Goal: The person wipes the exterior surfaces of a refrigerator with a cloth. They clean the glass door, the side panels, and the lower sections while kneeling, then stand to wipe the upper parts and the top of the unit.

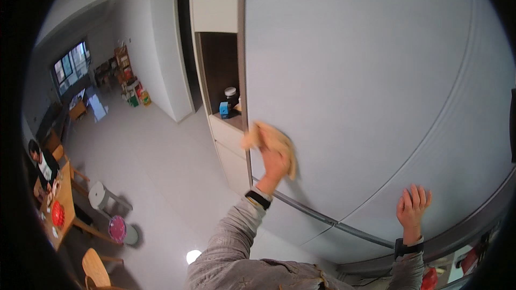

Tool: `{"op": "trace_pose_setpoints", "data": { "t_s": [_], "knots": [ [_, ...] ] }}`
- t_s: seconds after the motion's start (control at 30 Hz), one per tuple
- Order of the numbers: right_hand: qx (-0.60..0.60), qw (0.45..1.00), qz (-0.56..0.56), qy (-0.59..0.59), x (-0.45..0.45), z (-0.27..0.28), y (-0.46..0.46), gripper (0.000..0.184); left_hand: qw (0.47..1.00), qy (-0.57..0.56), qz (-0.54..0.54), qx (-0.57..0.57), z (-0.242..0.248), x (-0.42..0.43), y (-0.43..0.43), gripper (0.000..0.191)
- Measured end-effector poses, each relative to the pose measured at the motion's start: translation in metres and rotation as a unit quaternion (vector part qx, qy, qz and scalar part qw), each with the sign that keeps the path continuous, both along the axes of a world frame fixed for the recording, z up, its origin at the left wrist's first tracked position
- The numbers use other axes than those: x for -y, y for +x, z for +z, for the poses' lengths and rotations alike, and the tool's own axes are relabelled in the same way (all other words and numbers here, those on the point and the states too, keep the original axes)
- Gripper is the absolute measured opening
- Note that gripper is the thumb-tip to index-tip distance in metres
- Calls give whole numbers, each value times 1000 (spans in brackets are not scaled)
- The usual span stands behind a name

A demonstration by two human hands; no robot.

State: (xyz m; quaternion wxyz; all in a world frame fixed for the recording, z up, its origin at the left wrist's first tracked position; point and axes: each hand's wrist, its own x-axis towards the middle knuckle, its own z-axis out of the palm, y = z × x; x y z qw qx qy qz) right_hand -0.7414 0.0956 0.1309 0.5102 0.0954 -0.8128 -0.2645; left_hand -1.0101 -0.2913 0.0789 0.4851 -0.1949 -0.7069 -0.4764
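Note:
My left hand [275, 164] presses a yellow cloth [278, 141] to the left edge of a grey refrigerator door [342, 88]. The cloth is bunched under the fingers and slightly blurred. Farther right, my right hand [413, 206] lies against the neighbouring door [443, 169], its fingers a little apart and nothing in it. A seam runs between the two doors. Below them, a metal strip [302, 205] separates the doors from the lower panels.
Left of the refrigerator stands a cream cabinet [225, 135] with an open niche holding a blue box [224, 109] and a jar [230, 93]. A person [45, 165] sits at a wooden table [66, 197]. A stool [98, 195] and a lined bin [128, 233] stand nearby.

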Motion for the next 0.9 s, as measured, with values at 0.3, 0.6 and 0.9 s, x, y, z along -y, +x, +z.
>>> {"op": "trace_pose_setpoints", "data": {
  "t_s": [0.3,0.6,0.9],
  "knots": [
    [76,969,83,-220,49,-37,30,37,983,-112,-5,-146,176,-114,72,82],
    [83,941,72,-321,67,-58,89,33,902,-327,-279,-29,72,-130,120,25],
    [46,913,-46,-404,41,-99,197,34,955,-237,-83,-161,234,-231,163,77]
  ]
}}
